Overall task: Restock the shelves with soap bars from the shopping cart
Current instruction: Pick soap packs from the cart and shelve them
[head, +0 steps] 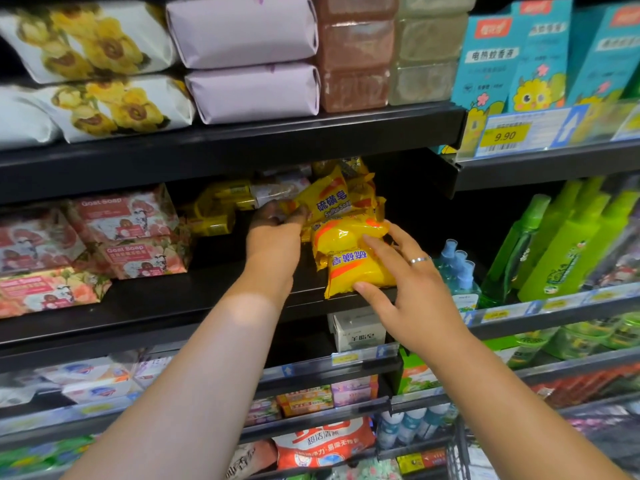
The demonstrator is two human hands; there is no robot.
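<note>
A single wide-angle camera on the head faces the shelf from close up, tilted slightly down; the left hand and right hand sit mid-frame, arms entering from below.

Shelf lies bare between Goat Soap boxes and yellow packs.
</note>
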